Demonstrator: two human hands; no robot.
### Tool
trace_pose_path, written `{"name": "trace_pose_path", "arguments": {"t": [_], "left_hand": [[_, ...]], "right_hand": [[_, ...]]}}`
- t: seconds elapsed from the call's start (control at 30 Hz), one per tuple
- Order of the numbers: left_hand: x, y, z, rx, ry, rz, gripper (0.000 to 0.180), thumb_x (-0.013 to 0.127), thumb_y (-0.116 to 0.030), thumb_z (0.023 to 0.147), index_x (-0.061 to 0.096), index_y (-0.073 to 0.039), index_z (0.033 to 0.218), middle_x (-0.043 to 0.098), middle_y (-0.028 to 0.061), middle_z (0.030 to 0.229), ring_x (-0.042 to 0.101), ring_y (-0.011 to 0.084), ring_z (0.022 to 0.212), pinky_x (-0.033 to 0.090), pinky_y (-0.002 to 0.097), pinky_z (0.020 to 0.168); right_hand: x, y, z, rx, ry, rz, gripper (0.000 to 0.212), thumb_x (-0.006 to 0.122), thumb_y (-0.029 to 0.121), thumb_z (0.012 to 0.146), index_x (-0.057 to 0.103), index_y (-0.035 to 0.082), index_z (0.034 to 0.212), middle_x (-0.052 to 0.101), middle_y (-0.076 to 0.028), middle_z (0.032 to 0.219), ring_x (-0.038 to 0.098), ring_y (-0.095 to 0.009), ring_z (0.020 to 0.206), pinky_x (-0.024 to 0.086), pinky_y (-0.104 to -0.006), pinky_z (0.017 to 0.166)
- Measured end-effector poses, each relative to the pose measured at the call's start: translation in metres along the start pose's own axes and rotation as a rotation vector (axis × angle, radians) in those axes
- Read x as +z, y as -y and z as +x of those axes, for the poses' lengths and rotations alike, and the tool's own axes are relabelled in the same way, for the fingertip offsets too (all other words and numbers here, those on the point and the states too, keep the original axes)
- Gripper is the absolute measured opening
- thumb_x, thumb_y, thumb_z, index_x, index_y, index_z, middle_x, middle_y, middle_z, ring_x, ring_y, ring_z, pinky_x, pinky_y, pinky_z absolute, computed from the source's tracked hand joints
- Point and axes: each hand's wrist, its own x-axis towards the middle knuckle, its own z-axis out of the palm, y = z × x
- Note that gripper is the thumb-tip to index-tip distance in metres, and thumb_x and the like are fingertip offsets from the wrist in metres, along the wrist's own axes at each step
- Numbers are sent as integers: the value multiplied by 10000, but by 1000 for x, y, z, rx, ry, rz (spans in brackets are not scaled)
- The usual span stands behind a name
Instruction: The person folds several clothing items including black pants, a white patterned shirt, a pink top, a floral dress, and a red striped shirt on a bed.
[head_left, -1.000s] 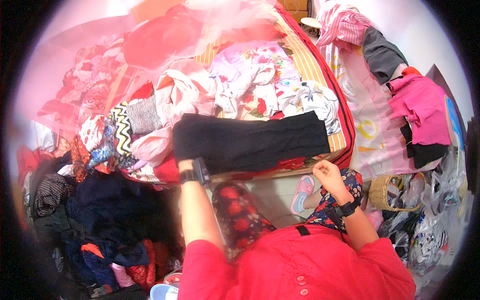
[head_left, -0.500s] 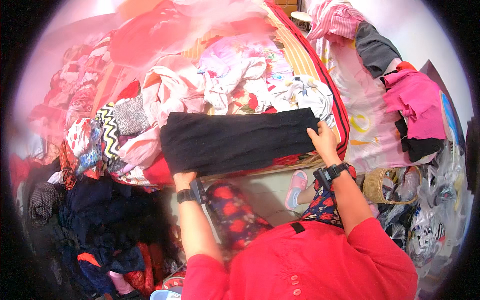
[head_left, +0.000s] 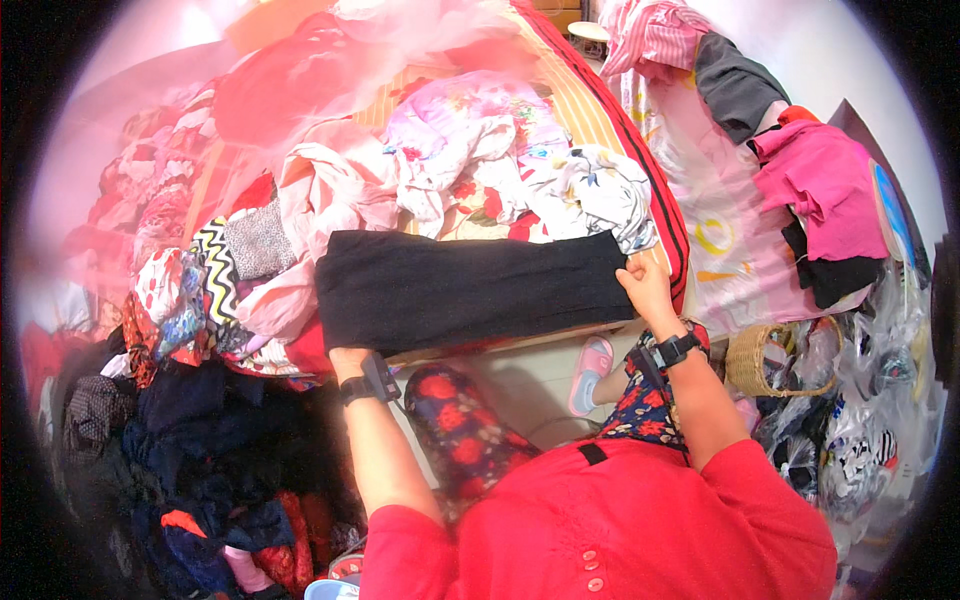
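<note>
Head view: I observe a bed (head_left: pixel 600 112) bearing pale, crumpled garments (head_left: pixel 340 180). Black cloth (head_left: pixel 470 290) lies across its near edge, in front of these garments. The cloth is matte, plain and lightly creased, spread flat as a long band; its left end is deeper than its right. To the right, a pale pink sheet (head_left: pixel 688 175) carries yellow printed marks (head_left: pixel 714 234), which I cannot make out as writing.

Left forearm: raised nearly upright; the left hand (head_left: pixel 350 360) meets the cloth's lower left corner. Its fingers are hidden; their closure cannot be determined. Right forearm: inclined inward; the right hand (head_left: pixel 646 290) has its fingers curled, gripping the cloth's right end.
</note>
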Motion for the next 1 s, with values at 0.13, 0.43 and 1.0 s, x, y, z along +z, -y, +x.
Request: {"name": "trace_pose_path", "arguments": {"t": [0.13,0.43,1.0], "left_hand": [[-1,2,-4,-17,-21,-2,197,612,-150,807,653,-34,960,657,141,945,615,291,927,476,357,824],[-9,7,24,-16,-123,-24,189,611,-154,802,655,-36,944,657,145,932,614,296,925,474,364,827],[-44,81,4,-133,-205,-42,176,610,-162,794,657,-41,913,656,153,907,613,305,921,469,376,833]], "right_hand": [[10,9,-3,64,-91,133,400,753,296,750,613,-42,912,674,-174,823,658,-292,818,504,-383,762],[12,56,9,115,313,619,300,645,81,827,623,-35,1103,673,-78,981,638,-153,850,516,-296,757],[124,101,-7,31,374,257,330,689,99,808,611,-42,1096,677,-109,985,646,-177,837,514,-309,771]]}}
